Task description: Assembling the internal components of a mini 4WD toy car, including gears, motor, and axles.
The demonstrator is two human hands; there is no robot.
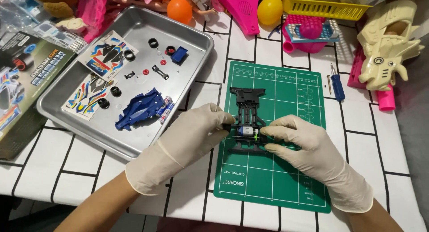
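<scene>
Chassis (246, 120) — seemingly between both hands' fingers (268, 131)

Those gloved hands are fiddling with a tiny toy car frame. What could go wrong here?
The left hand and right hand pinch the black chassis from both sides around its small motor; too much force might snap thin plastic. Loose gloves could dull the feel for small parts. The screwdriver lies near the mat's corner and might roll off.

A black toy car chassis (247, 120) lies flat on the green mat, small motor seated inside.
</scene>
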